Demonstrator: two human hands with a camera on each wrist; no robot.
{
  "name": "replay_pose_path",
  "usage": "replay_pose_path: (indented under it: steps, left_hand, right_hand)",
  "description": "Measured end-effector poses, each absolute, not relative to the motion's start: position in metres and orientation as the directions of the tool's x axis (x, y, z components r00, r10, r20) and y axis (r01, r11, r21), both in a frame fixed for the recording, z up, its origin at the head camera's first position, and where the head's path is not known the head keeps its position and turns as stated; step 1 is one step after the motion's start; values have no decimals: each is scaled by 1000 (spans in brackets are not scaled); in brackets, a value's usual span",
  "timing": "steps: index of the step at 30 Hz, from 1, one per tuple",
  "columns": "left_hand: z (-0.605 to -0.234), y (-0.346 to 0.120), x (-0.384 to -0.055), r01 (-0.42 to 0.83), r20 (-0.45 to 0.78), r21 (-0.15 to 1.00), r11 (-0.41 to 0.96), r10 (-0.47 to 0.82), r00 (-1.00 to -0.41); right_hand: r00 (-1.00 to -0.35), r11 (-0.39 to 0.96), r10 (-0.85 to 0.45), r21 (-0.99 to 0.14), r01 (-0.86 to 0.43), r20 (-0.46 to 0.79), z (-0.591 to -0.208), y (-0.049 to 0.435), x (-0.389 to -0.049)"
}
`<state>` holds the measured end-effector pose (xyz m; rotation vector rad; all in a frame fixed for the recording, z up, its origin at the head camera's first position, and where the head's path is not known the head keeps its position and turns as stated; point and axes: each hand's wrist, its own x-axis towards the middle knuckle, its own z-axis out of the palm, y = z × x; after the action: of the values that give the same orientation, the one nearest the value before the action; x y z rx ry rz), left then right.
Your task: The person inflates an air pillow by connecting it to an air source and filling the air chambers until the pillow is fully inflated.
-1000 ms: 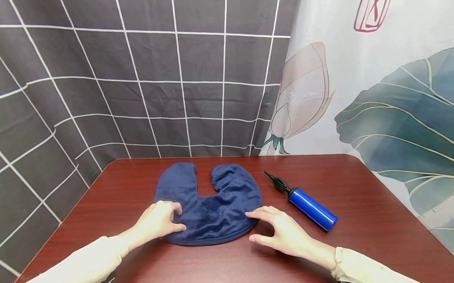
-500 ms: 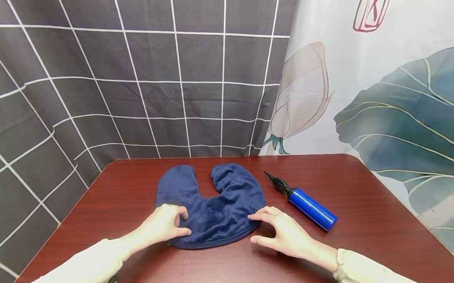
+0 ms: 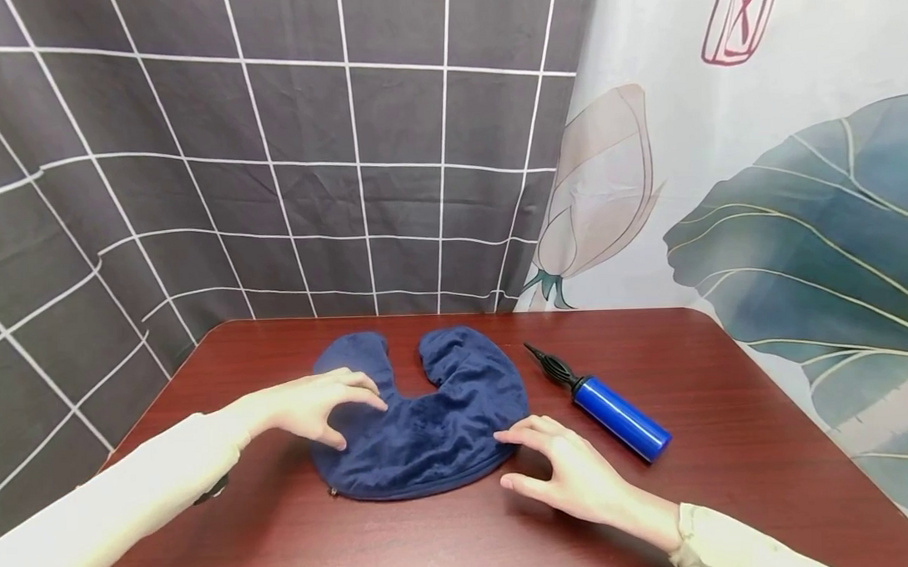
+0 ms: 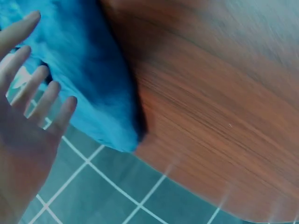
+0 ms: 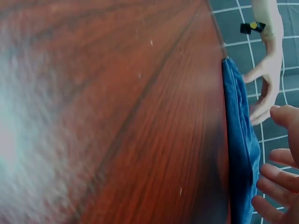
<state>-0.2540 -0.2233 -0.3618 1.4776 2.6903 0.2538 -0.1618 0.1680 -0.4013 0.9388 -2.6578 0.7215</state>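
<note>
A dark blue, U-shaped neck pillow (image 3: 437, 434) lies flat and wrinkled on the table, its opening facing the far edge. Over its left arm hovers my left hand (image 3: 316, 407), fingers spread and slightly bent, holding nothing. The left wrist view shows that hand (image 4: 32, 107) with its fingers apart above the blue fabric (image 4: 88, 60). My right hand (image 3: 569, 471) is at the pillow's right edge, fingertips right at the fabric, thumb apart. In the right wrist view its relaxed fingers (image 5: 279, 179) stand beside the pillow's side (image 5: 240, 144).
A hand pump with a blue barrel (image 3: 622, 418) and black nozzle lies on the table right of the pillow. The reddish-brown wooden table (image 3: 225, 392) ends at a grey checked curtain (image 3: 286, 197) behind. A white floral curtain (image 3: 683, 184) hangs at the right.
My left hand has lifted off the pillow's lower left part and moved up and left. The pillow shifted slightly toward me and right, then stayed. My right hand has barely moved.
</note>
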Motion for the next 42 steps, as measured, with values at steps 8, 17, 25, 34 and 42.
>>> replay_pose_path:
  steps: [8,17,25,34,42]
  left_hand:
    - [-374,-233,-264,830,-17,236,505,856,-516]
    - [-378,-235,-265,820,5,238,521,844,-537]
    - [-385,-236,-258,796,45,243,555,813,-581]
    - [-394,-233,-243,757,106,235,610,758,-644]
    - [-395,-219,-223,640,124,219,736,630,-767]
  right_hand:
    - [-775,668,-538,-392,-632,333,-399,165,-153]
    - [-750,646,-558,-381,-662,356,-401,159,-156]
    - [-705,599,-597,-372,-709,383,-405,154,-159]
    - [-691,572,-614,-389,-722,381,-405,144,-161]
    - [-684,549,-626,-412,-728,375,-404,142,-167]
